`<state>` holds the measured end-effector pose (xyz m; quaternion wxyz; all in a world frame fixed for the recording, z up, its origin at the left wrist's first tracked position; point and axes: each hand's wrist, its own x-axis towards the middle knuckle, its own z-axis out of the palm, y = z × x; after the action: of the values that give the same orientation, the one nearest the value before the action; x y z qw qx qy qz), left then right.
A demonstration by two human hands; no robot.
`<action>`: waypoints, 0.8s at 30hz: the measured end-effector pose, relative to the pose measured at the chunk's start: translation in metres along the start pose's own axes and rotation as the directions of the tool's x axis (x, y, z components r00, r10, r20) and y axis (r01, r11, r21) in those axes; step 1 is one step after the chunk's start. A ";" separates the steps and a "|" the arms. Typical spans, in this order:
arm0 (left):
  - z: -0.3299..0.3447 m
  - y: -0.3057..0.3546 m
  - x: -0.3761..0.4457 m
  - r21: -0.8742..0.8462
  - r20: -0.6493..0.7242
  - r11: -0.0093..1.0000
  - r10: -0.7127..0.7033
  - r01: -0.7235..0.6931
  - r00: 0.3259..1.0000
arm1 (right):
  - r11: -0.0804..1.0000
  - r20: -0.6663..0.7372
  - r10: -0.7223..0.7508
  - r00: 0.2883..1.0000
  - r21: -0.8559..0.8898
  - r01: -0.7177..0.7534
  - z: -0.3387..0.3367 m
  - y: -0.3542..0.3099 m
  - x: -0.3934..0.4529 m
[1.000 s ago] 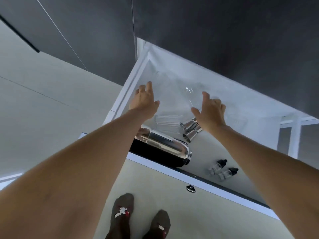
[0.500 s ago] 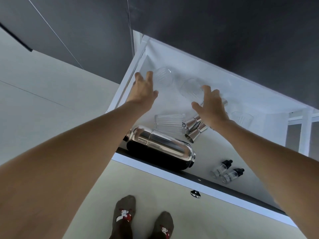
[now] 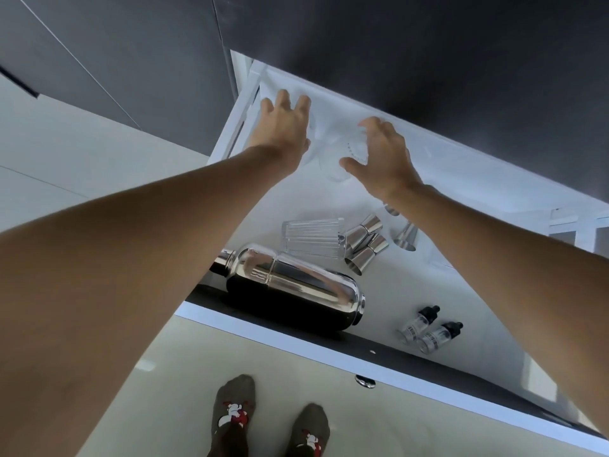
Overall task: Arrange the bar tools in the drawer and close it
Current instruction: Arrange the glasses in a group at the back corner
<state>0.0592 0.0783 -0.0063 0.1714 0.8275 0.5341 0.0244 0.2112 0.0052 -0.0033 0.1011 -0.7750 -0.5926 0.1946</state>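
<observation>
The white drawer (image 3: 438, 285) stands pulled out below me. Both arms reach to its far back. My left hand (image 3: 283, 133) lies with spread fingers over a clear glass (image 3: 311, 133) that is mostly hidden under it. My right hand (image 3: 382, 156) curls thumb and fingers around a second clear glass (image 3: 355, 148). Nearer me lie a ribbed glass (image 3: 311, 237), steel jiggers (image 3: 364, 245), a steel cone (image 3: 407, 237), a chrome shaker (image 3: 293, 285) and two small dropper bottles (image 3: 428, 328).
The drawer's cream front panel (image 3: 263, 374) with a small metal knob (image 3: 365, 381) faces me. My socked feet (image 3: 235, 417) stand below it. A dark cabinet front (image 3: 428, 61) overhangs the drawer's back. A pale floor (image 3: 82, 143) lies to the left.
Both hands have reached further toward the back of the drawer. The two clear glasses that stood just beyond my fingers are now under my hands.
</observation>
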 end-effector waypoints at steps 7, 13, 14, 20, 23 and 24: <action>0.011 -0.004 0.008 -0.050 -0.067 0.998 -0.025 0.022 0.997 | 0.998 -0.068 -0.053 0.996 0.040 0.056 0.015 -0.014 0.010; 0.016 -0.006 -0.004 -0.066 -0.145 0.997 -0.056 0.047 0.988 | 0.950 -0.108 0.011 0.994 0.311 0.024 0.019 -0.017 -0.005; 0.017 -0.006 -0.010 -0.043 -0.178 0.999 -0.036 0.029 0.983 | 0.947 -0.100 0.018 0.995 0.321 0.015 0.019 -0.013 -0.009; 0.021 -0.009 -0.064 -0.140 -0.098 0.942 0.294 -0.306 0.951 | 0.949 -0.291 0.312 0.904 0.054 -0.310 0.014 0.062 -0.062; 0.029 -0.009 -0.086 -0.261 0.308 0.935 0.317 -0.241 0.897 | 0.829 -0.269 0.534 0.802 -0.020 -0.559 0.011 0.094 -0.098; 0.032 -0.008 -0.091 -0.247 0.408 0.942 0.314 -0.227 0.857 | 0.791 -0.228 0.595 0.771 -0.007 -0.612 0.011 0.100 -0.108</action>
<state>0.0200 -0.0081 -0.0258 0.3612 0.8580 0.3541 -0.0893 0.2708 -0.1270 -0.0323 0.0648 -0.9438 -0.3054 0.1081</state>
